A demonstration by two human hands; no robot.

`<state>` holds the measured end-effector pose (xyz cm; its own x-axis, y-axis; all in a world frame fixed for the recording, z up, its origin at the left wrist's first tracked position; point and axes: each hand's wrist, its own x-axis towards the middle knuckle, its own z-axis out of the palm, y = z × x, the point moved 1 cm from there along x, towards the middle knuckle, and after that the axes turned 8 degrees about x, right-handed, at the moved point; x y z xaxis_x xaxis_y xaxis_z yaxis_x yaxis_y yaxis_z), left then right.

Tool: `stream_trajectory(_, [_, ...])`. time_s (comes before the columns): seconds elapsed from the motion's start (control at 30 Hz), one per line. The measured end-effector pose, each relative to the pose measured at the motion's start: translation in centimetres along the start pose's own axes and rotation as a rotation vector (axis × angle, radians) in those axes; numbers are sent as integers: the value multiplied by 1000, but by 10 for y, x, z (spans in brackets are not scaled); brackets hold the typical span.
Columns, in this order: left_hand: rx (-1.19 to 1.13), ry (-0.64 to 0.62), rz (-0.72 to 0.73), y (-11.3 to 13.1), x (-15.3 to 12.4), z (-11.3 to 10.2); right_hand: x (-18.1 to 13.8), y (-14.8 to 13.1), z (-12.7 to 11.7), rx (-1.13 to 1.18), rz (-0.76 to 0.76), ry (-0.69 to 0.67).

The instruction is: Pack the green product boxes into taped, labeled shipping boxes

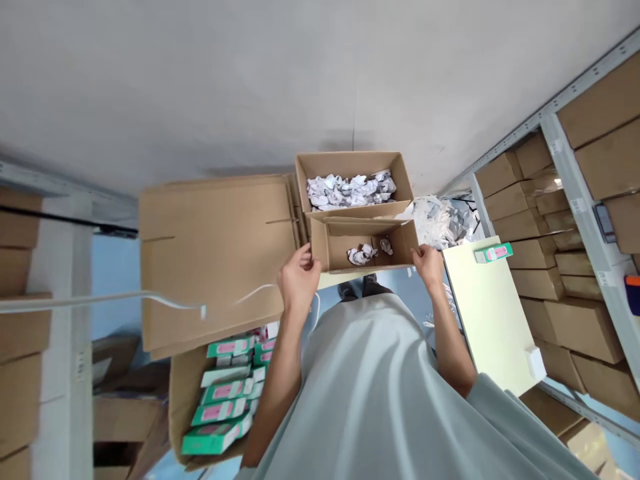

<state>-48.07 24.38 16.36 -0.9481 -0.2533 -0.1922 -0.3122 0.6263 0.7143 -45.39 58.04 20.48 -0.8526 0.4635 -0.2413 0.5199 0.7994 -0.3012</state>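
An open cardboard box [320, 245] is in front of me, with a few crumpled pieces of white paper [363, 254] on its bottom. At its left end my left hand [300, 277] has curled fingers against the near corner. My right hand [429, 265] grips the opposite end, thumb and fingers at the rim. Directly behind stands a second open cardboard box [350, 162], its bottom covered by crumpled paper [350, 191]. Left of both lie stacked flat cardboard sheets [220, 260], close to my left hand.
Below the sheets, a large carton [183, 393] holds several green-and-pink small boxes [220, 412]. A pale tabletop [487, 313] at right carries one green box [493, 253]. White paper scrap [440, 220] lies behind. Shelves of cartons [530, 257] line the right; a white cable [100, 303] crosses left.
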Motion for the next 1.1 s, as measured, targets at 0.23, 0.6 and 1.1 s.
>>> stream_trajectory(0.23, [-98, -326, 287, 74, -2, 63, -99, 115, -45, 198, 324, 261])
stream_trajectory(0.6, [-43, -781, 884, 205, -107, 237, -227, 268, -46, 369, 779, 669])
stream_trajectory(1.1, [208, -686, 1333, 321, -244, 423, -210, 472, -54, 608, 898, 745])
